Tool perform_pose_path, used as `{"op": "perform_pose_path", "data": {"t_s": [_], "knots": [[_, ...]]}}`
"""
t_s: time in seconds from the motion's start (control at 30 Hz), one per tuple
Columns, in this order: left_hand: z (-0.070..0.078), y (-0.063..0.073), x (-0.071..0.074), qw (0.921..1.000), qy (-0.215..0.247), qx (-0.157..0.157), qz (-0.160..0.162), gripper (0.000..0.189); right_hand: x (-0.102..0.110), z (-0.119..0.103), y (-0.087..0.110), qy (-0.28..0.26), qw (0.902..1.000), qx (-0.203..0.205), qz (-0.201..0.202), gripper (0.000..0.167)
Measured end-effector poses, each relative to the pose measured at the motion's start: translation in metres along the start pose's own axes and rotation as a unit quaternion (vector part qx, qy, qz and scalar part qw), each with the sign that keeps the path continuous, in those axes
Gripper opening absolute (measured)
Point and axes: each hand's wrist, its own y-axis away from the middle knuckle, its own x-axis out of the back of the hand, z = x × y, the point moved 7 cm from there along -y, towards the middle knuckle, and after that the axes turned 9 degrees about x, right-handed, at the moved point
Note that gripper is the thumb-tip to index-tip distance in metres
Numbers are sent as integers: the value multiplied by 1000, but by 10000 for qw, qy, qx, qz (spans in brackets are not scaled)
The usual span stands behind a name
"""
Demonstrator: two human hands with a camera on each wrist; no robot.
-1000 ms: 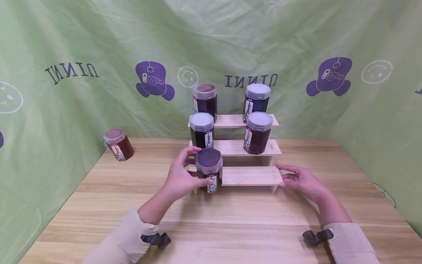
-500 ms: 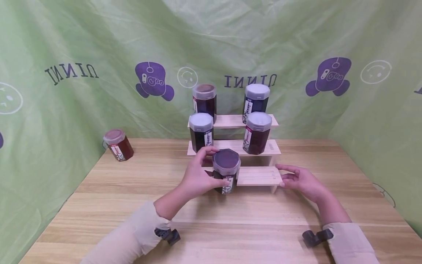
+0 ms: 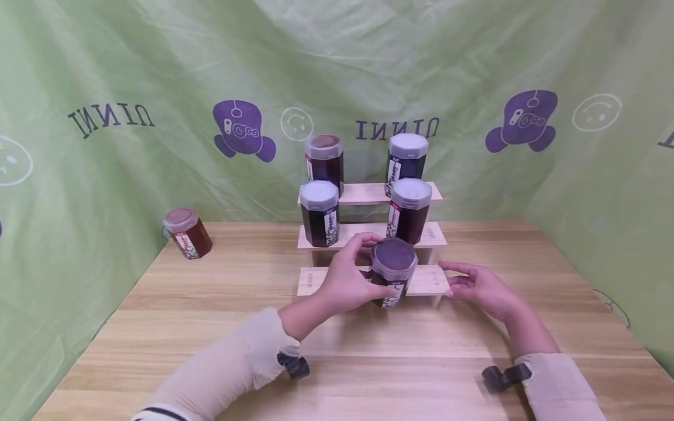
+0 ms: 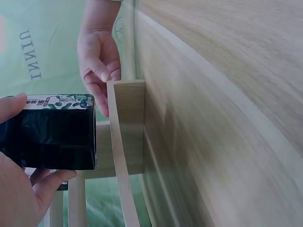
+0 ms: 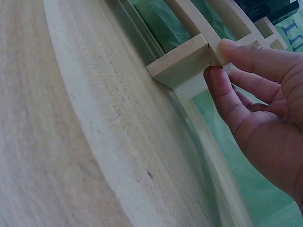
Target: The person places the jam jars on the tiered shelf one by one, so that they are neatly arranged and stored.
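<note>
My left hand (image 3: 348,283) grips a dark octagonal jar (image 3: 394,257) with a translucent lid, thumb in front and fingers behind. The jar is upright over the right half of the lowest step of a three-step wooden display rack (image 3: 316,282). In the left wrist view a gap shows between the jar's base (image 4: 94,137) and the step board (image 4: 118,151). At that step's right end, my right hand (image 3: 487,292) holds the board's edge between thumb and fingers. The right wrist view shows its fingertips (image 5: 218,75) against the board's corner.
Two jars, a reddish one (image 3: 325,164) and a dark one (image 3: 405,166), stand on the top step. A black jar (image 3: 319,219) and a dark red jar (image 3: 409,216) occupy the middle step. Another red jar (image 3: 192,237) stands at the table's back left, near the green curtain (image 3: 174,164).
My left hand has carried the dark jar rightward along the lowest step, uncovering the step's left end. The right hand stays at the rack's right end.
</note>
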Motion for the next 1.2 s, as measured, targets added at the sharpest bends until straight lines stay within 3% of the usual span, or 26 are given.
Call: {"op": "perform_pose_path", "data": {"t_s": [0.47,0.77,1.0,1.2], "knots": [[-6,-21,-27,9993,-360,-69,114,83,1,-1,1,37,10000,-70,-27,74],[-12,-31,-37,9987,-449,135,209,85,1,-1,1,93,9999,-39,8,72],[-7,-32,-40,9924,-1099,-341,429,87,2,0,1,72,10000,16,20,70],[-5,-34,-42,9879,-1261,-642,629,87,1,0,1,26,10000,-7,-2,70]]}}
